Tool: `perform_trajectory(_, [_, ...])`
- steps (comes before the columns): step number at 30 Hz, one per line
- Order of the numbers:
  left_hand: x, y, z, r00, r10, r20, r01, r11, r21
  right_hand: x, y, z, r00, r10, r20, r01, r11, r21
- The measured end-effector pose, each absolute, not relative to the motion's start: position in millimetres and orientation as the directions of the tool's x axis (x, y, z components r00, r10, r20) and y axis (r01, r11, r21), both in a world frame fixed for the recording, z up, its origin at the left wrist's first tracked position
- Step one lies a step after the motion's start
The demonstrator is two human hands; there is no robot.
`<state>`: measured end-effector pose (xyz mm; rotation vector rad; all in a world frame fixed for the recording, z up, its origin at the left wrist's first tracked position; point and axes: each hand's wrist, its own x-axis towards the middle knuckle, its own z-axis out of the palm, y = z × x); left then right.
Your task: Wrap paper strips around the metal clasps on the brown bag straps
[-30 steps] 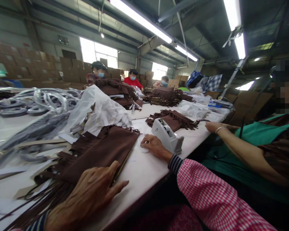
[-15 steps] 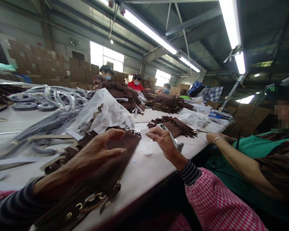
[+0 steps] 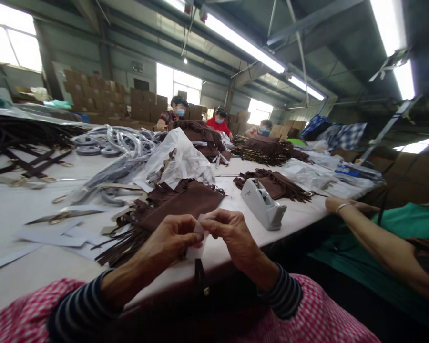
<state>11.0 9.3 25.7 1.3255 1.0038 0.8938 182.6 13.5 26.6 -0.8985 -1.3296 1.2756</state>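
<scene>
Over the table's front edge my two hands meet, fingertips pinched together. My left hand (image 3: 168, 240) is closed on one side of a small, whitish, see-through slip (image 3: 195, 248); my right hand (image 3: 232, 231) grips its upper end. Whether the slip is paper or tape I cannot tell. Just below it hangs a dark strap (image 3: 199, 271) with a gold-coloured metal end; the fingers and slip hide what it joins. Behind my hands lies a brown fringed bag (image 3: 180, 205), its fringe spread to the left. A grey tape dispenser (image 3: 260, 205) stands to the right of my right hand.
Scissors (image 3: 66, 215) and white paper strips (image 3: 52, 237) lie on the left. Further back are a clear plastic bag (image 3: 180, 157), coiled wrapped straps (image 3: 110, 140) and piled brown bags (image 3: 268, 150). A co-worker's arm (image 3: 368, 236) reaches in from the right; several people sit across the table.
My left hand has gone from open over the brown bag to pinching the whitish slip. My right hand has moved from beside the dispenser to meet it. The view has turned left.
</scene>
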Motion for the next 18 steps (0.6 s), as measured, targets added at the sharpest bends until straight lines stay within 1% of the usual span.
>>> perform_trajectory(3, [10.8, -5.1, 25.2, 0.286, 0.952, -0.107, -0.005, 0.113, 0.994, 171.7, 4.1, 24.5, -0.156, 0.971, 0.180, -0.177, 0.151, -0.972])
perform_trajectory(5, [8.6, -13.2, 22.6, 0.270, 0.956, -0.113, -0.027, 0.125, 0.992, 168.6, 2.7, 21.3, -0.177, 0.966, 0.188, -0.175, 0.157, -0.972])
perform_trajectory(7, [1.1, -20.1, 17.4, 0.267, 0.957, -0.111, 0.009, 0.113, 0.994, 170.8, 7.9, 16.5, -0.256, 0.948, 0.188, -0.098, 0.168, -0.981])
perform_trajectory(8, [-4.8, -23.1, 14.3, 0.265, 0.957, -0.114, 0.049, 0.104, 0.993, 173.7, 13.2, 13.8, -0.298, 0.932, 0.204, -0.026, 0.206, -0.978])
perform_trajectory(9, [-12.0, -25.8, 11.2, 0.264, 0.957, -0.122, 0.100, 0.098, 0.990, 177.5, 19.8, 10.9, -0.337, 0.910, 0.242, 0.070, 0.281, -0.957])
perform_trajectory(10, [-20.1, -28.0, 8.3, 0.265, 0.954, -0.138, 0.158, 0.098, 0.983, 181.8, 27.5, 7.9, -0.376, 0.877, 0.299, 0.185, 0.388, -0.903])
perform_trajectory(11, [-28.5, -29.8, 5.7, 0.264, 0.951, -0.158, 0.213, 0.102, 0.972, 186.3, 35.8, 4.9, -0.424, 0.830, 0.362, 0.309, 0.509, -0.803])
perform_trajectory(12, [-36.9, -31.0, 3.6, 0.263, 0.948, -0.178, 0.265, 0.106, 0.958, 190.4, 44.0, 1.9, -0.490, 0.769, 0.410, 0.423, 0.621, -0.660])
perform_trajectory(13, [-44.6, -31.6, 1.9, 0.264, 0.946, -0.188, 0.315, 0.100, 0.944, 194.0, 51.8, -1.2, -0.573, 0.703, 0.421, 0.505, 0.708, -0.494])
perform_trajectory(14, [-51.3, -31.5, 0.5, 0.269, 0.945, -0.188, 0.362, 0.082, 0.928, 196.7, 58.8, -4.2, -0.655, 0.643, 0.397, 0.548, 0.766, -0.336])
perform_trajectory(15, [-56.7, -30.4, -0.7, 0.278, 0.943, -0.181, 0.405, 0.056, 0.912, 198.5, 64.8, -7.1, -0.720, 0.596, 0.356, 0.559, 0.802, -0.211])
perform_trajectory(16, [-60.7, -28.4, -1.8, 0.292, 0.942, -0.167, 0.444, 0.022, 0.896, 199.5, 69.8, -9.8, -0.761, 0.564, 0.321, 0.557, 0.822, -0.123])
perform_trajectory(18, [-64.7, -21.0, -4.1, 0.326, 0.938, -0.122, 0.501, -0.062, 0.863, 199.3, 77.4, -14.4, -0.795, 0.533, 0.290, 0.549, 0.835, -0.030])
